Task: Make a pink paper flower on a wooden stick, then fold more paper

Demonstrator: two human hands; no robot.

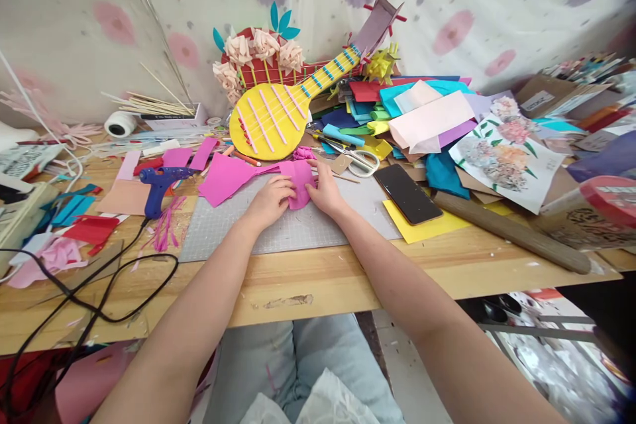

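Both my hands rest on a small pink paper piece (pixel 301 183) lying on the grey cutting mat (pixel 298 225). My left hand (pixel 271 200) pinches the piece's left edge with curled fingers. My right hand (pixel 325 190) presses on its right edge, fingers bent over the paper. A larger pink sheet (pixel 226 178) lies just left of the piece, touching it.
A blue glue gun (pixel 159 184) with a black cord (pixel 94 298) lies at the left. Scissors (pixel 355 158), a black phone (pixel 407 193) on yellow paper, a wooden stick (pixel 511 233) and a heap of coloured sheets (pixel 427 112) lie right. A yellow paper guitar (pixel 278 112) stands behind.
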